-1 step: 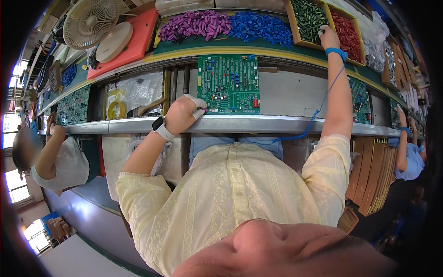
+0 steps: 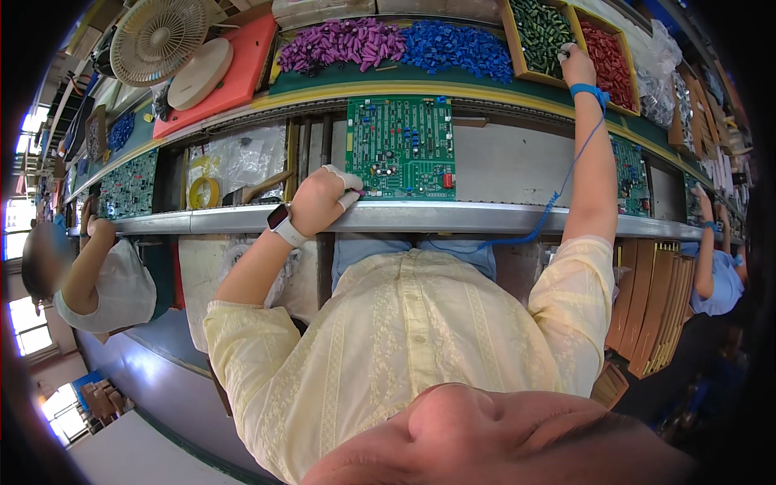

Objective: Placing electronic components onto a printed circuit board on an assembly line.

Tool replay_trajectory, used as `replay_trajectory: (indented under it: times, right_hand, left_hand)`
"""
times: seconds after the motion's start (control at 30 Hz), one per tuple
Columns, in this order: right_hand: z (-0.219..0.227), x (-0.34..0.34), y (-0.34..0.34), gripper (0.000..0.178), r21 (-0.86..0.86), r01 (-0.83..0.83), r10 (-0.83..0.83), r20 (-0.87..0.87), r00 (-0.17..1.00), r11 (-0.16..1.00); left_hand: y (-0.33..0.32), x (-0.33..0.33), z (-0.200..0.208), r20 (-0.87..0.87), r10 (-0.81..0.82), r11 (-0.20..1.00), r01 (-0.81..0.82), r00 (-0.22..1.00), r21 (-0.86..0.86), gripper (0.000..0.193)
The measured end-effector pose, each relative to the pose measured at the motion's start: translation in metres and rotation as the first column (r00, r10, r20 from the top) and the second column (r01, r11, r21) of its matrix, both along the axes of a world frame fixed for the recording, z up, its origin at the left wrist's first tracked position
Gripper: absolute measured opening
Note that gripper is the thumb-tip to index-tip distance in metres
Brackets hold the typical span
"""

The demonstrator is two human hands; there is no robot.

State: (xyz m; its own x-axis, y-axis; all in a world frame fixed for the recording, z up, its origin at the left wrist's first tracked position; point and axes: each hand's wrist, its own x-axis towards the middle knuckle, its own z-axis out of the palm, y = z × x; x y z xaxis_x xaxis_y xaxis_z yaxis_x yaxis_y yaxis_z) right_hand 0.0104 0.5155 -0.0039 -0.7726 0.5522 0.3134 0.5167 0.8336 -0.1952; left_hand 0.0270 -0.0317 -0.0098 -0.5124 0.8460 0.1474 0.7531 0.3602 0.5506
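A green circuit board with many small parts lies across the rails in front of me. My left hand, with white finger covers, is closed at the board's lower left corner. A bit of a small purple part shows at its fingertips. My right hand reaches far forward to the yellow-edged bin, by the wall between the green parts and the red parts. Its fingers are pinched together; what they hold is too small to make out. A blue coiled cord runs from the band at my right wrist.
Heaps of purple parts and blue parts lie left of the bin. A metal rail runs along the near side. More boards sit along the line. A fan stands far left; co-workers' hands are at both sides.
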Motion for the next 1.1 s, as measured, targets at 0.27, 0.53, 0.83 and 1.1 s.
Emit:
replay_trajectory:
  times: [0.27, 0.53, 0.83, 1.1]
  right_hand:
    - [0.021, 0.022, -0.153, 0.022, -0.24, -0.707, 0.563, -0.46, 0.687, 0.666]
    - [0.015, 0.076, -0.284, 0.024, -0.406, -0.889, 0.767, -0.496, 0.408, 0.211]
    - [-0.006, 0.067, -0.291, 0.024, -0.521, -0.813, 0.761, -0.408, 0.504, 0.259]
    - [-0.006, 0.055, -0.288, 0.02, -0.426, -0.846, 0.804, -0.35, 0.481, 0.32]
  left_hand:
    - [0.008, -0.001, 0.02, -0.103, -0.101, 0.994, 0.096, 0.99, -0.058, 0.021]
    - [0.057, -0.016, 0.021, 0.79, -0.069, 0.924, -0.26, 0.609, 0.281, 0.034]
    - [0.046, -0.024, 0.002, 0.843, -0.061, 0.95, -0.229, 0.534, 0.214, 0.04]
    - [0.044, -0.018, 0.009, 0.406, 0.171, 0.954, -0.254, 0.898, 0.159, 0.013]
